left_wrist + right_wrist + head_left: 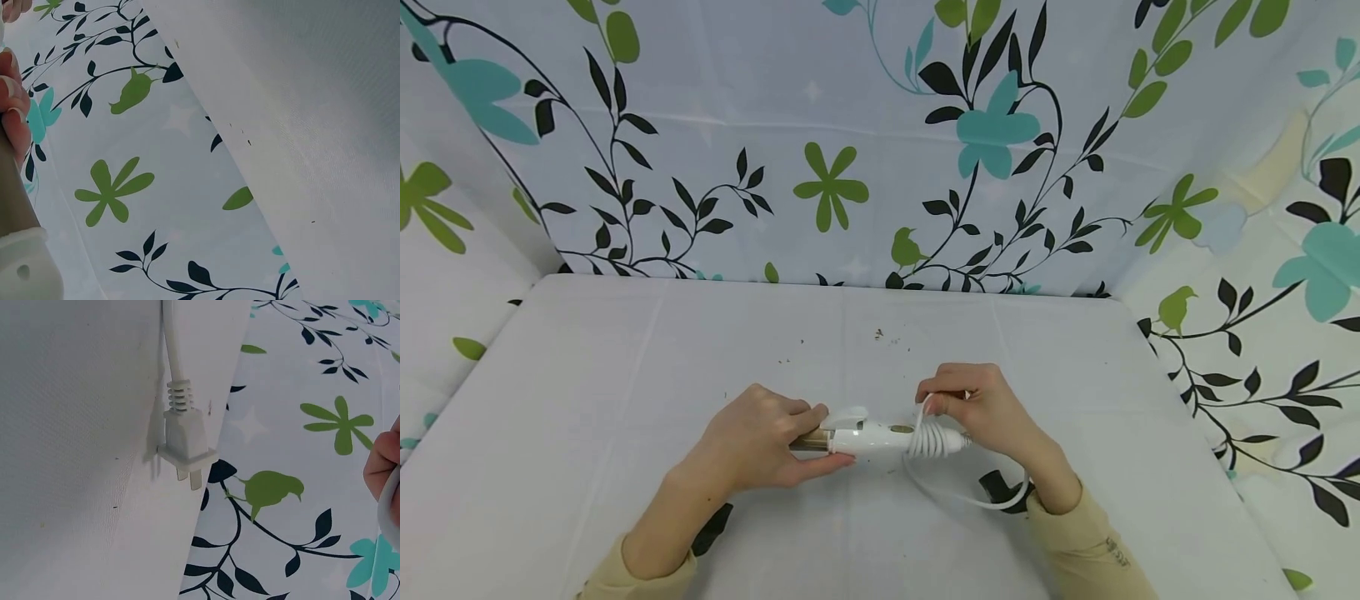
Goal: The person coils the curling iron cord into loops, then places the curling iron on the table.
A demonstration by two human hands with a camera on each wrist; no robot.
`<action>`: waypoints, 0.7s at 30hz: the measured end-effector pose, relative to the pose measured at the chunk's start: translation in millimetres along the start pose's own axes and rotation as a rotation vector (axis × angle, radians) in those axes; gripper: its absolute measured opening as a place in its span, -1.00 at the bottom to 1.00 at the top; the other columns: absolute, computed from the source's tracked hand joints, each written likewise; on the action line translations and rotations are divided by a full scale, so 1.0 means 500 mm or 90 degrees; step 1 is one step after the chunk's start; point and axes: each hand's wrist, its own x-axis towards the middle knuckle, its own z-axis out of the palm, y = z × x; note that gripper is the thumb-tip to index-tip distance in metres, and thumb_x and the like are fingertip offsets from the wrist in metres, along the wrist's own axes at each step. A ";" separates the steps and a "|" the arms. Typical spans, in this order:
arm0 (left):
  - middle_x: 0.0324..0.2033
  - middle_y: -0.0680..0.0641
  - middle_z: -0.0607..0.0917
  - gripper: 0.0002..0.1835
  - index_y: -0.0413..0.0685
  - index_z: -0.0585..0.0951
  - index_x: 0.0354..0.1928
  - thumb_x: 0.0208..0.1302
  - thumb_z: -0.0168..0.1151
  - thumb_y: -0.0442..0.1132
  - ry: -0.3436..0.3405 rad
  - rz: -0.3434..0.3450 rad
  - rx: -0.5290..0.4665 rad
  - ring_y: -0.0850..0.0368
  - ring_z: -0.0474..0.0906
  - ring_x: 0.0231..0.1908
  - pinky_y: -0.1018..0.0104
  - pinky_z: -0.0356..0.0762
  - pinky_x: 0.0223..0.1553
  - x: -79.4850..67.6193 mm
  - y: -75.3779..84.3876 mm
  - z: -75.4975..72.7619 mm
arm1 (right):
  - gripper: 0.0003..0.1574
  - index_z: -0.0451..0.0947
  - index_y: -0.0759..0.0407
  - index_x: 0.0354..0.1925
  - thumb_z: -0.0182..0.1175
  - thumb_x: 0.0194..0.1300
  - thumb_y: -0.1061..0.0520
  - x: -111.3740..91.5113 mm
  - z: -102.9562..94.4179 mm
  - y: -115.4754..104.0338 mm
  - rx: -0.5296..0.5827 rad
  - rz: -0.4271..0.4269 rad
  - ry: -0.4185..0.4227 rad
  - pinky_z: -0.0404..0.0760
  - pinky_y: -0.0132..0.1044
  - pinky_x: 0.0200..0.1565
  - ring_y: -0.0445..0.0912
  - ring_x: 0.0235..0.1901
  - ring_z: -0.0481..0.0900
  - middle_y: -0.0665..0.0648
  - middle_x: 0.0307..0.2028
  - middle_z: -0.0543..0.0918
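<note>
A white curling iron (880,437) with a gold barrel lies crosswise between the hands in the head view. My left hand (756,437) grips it by the barrel, its thumb stretched along the near side. In the left wrist view the barrel (14,194) and its white end cap (28,269) show at the left edge. Several turns of white cord (931,440) are wound round the handle. My right hand (981,404) pinches the cord just above these turns. A loop of cord sags below the right wrist. The cord's two-pin plug (186,434) hangs down in the right wrist view.
A white-covered table (587,375) stands beneath the hands. Small dark crumbs (878,334) are scattered on it beyond the iron. Black pieces (711,529) show by both wrists. A curtain (715,108) with leaves, flowers and birds hangs behind and at the sides.
</note>
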 end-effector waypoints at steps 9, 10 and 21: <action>-0.79 0.24 0.19 -0.36 0.09 0.45 -0.62 0.36 -0.07 0.43 0.040 0.003 -0.018 0.47 -0.07 -0.73 0.57 -0.16 -0.62 0.003 -0.003 -0.002 | -0.84 0.71 0.17 -0.21 0.24 0.32 0.36 0.003 -0.015 0.003 0.079 0.049 -0.043 0.59 -0.30 -0.29 0.01 -0.42 0.59 0.04 -0.46 0.61; -0.79 0.24 0.20 -0.37 0.09 0.46 -0.61 0.36 -0.06 0.43 0.046 0.004 -0.022 0.47 -0.06 -0.73 0.58 -0.15 -0.63 0.004 -0.003 -0.003 | -0.84 0.70 0.18 -0.21 0.24 0.32 0.36 0.003 -0.016 0.003 0.089 0.051 -0.042 0.59 -0.30 -0.28 -0.01 -0.41 0.59 0.05 -0.46 0.62; -0.78 0.24 0.17 -0.38 0.09 0.43 -0.62 0.35 -0.01 0.42 0.062 -0.004 -0.042 0.46 -0.06 -0.72 0.58 -0.16 -0.61 0.013 -0.006 -0.009 | -0.94 0.66 0.24 -0.24 0.30 0.30 0.27 0.008 -0.024 -0.001 0.119 0.152 0.009 0.53 -0.28 -0.39 -0.13 -0.47 0.52 0.04 -0.43 0.64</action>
